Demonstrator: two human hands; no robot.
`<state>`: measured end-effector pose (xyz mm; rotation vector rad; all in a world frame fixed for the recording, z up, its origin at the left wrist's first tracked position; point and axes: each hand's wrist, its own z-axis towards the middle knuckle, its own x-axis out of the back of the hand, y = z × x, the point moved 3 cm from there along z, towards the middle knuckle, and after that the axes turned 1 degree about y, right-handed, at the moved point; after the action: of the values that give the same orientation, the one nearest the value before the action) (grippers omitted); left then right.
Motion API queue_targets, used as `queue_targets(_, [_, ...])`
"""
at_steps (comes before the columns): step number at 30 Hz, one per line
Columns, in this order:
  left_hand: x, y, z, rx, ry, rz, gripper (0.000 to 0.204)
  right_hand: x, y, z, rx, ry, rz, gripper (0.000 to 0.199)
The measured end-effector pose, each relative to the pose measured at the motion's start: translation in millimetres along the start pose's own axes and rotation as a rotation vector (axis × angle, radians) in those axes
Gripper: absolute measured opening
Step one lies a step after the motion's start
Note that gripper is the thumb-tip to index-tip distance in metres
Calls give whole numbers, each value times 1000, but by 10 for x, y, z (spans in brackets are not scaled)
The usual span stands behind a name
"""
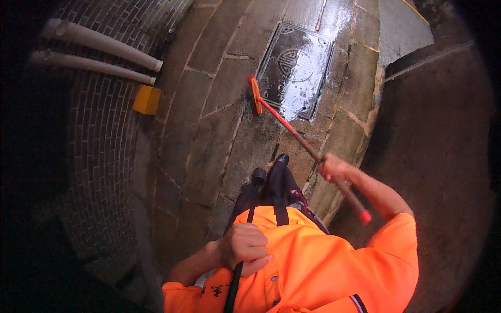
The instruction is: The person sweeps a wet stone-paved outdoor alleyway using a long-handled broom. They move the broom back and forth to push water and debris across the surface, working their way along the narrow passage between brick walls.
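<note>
My right hand (334, 168) is closed round the brown middle part of a long-handled floor brush (284, 122). Its shaft turns red toward the narrow orange head (255, 95), and the near end has a red tip. The head is down by the left edge of a wet, patterned metal cover (297, 70); its bristles do not show clearly. In front of my orange shirt (313, 261), my left hand (245, 249) makes a fist round a thin black strap or shaft (234, 289). I cannot tell which it is. My dark shoes (282, 159) stand on the paving, short of the cover.
Wet stone slabs (209, 141) surround the cover. On the left rises a brick wall (104, 141), with two pale pipes (107, 44) and a yellow block (147, 100) at its foot. A darker surface (428, 135) lies beyond the slabs' right edge.
</note>
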<state>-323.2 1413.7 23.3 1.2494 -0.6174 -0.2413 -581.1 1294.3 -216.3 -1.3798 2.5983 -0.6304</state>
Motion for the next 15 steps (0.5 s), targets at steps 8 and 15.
queue_targets(8, [61,110,-115,-101,41,-3,31,-622,97,-793,-212,-338,392,9])
queue_targets(15, [124,162,-42,-113,34,12,29,-618,529,80,10,-484,384,25])
